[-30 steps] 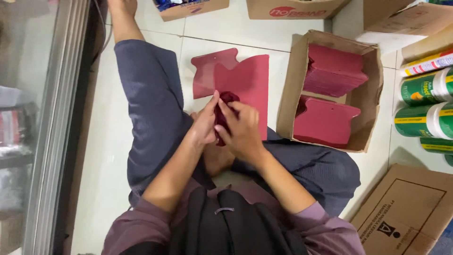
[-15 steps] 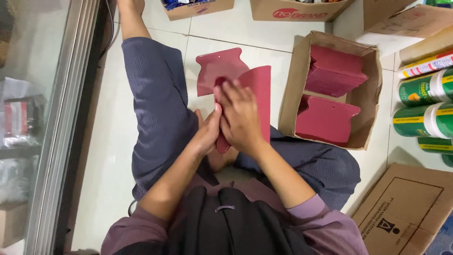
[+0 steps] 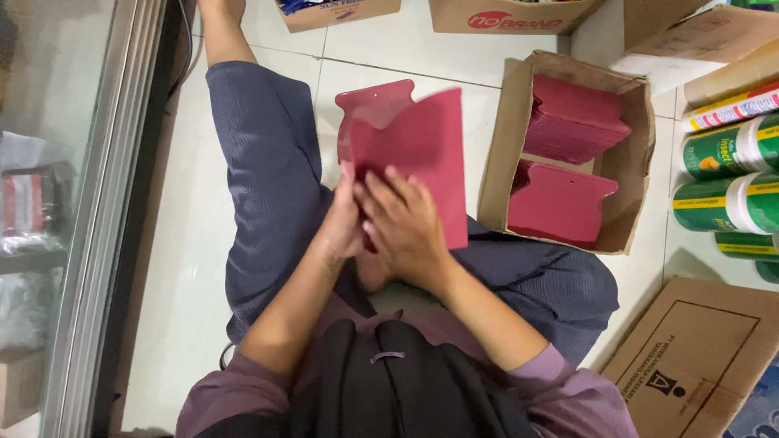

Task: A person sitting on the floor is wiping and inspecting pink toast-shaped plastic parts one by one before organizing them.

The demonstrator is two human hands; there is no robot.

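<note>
The head view looks down at a person who sits on the white tiled floor (image 3: 187,268) and works with a dark red flat card piece (image 3: 422,154) in front of the body. The right hand (image 3: 406,231) lies over the lower part of this piece with the fingers spread and pressed flat on it, so its grip is a flat press rather than a pinch. The left hand (image 3: 345,223) touches the left lower edge of the same piece; its fingers are mostly hidden behind the right hand and the card, so I cannot tell how its grip is closed. The piece stands tilted above the lap, and a second red piece (image 3: 369,101) of the same shaped outline shows just behind it, at its upper left. To the right of the held piece stands an open cardboard box (image 3: 503,138), and inside it two stacks of the same red pieces (image 3: 568,122) lie flat. Further right of the box lie green spray cans (image 3: 722,203) on their sides, and a flat carton (image 3: 690,357) lies below them. As a judgement, the work is only partly done: one piece is in hand, and many pieces wait in the box.
</note>
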